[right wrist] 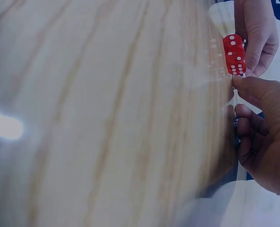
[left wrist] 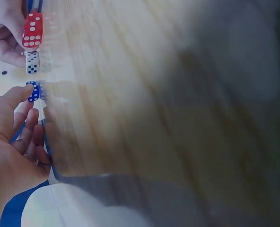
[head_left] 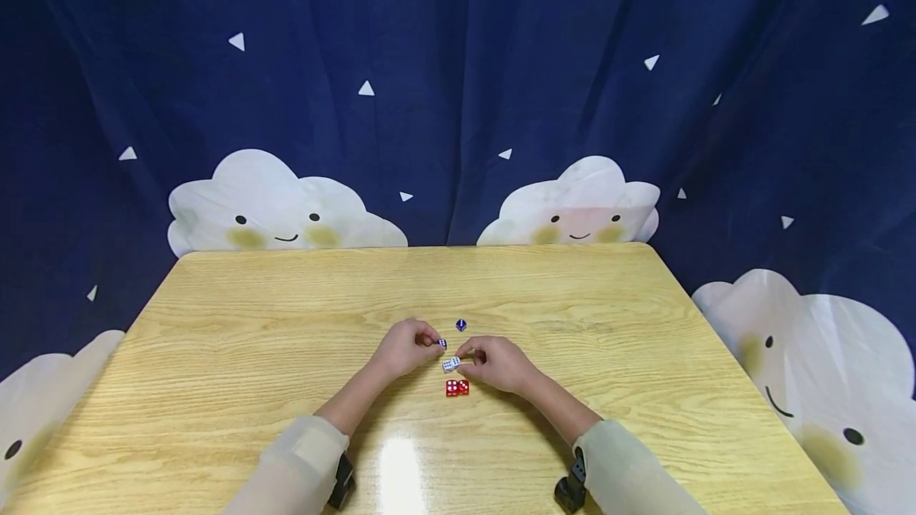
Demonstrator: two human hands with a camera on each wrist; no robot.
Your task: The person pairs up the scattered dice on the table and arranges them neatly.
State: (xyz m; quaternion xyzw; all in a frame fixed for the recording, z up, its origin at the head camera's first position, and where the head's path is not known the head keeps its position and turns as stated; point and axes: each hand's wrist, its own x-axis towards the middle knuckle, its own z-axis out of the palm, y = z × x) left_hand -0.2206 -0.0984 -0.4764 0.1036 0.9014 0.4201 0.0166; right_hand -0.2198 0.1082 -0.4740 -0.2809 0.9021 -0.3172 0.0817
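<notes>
My left hand pinches a blue die between thumb and fingertips, just behind the white dice. From the other side my right hand has thumb and a finger around the right one of two white dice, which sit side by side. Two red dice lie together nearer to me. A second blue die stands alone farther back. In the left wrist view the held blue die shows its white pips. The right wrist view hides the white dice behind my right thumb.
A wooden table spreads around the dice. Behind it hangs a dark blue curtain with white triangles and smiling clouds. Dark wrist cameras sit at both beige sleeves. Light glares on the table's front.
</notes>
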